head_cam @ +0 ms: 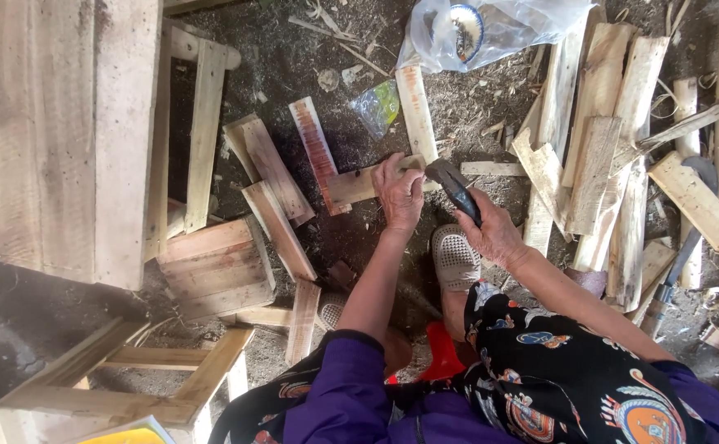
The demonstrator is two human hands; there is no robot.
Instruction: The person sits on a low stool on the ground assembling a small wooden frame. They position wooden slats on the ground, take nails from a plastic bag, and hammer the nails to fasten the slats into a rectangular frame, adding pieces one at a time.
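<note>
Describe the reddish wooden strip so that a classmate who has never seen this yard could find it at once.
Start at the person's left hand, pressed on a pale crosspiece on the dirt ground. Just left of that hand a narrow strip runs up and away. Its face is streaked red-brown, while every neighbouring slat is bare pale wood.

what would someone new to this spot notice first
At centre, the left hand presses down on a short wooden piece lying on the dirt ground, while the right hand grips a hammer just above it. A heap of rough wood slats lies at right, and a plastic bag lies at top.
</note>
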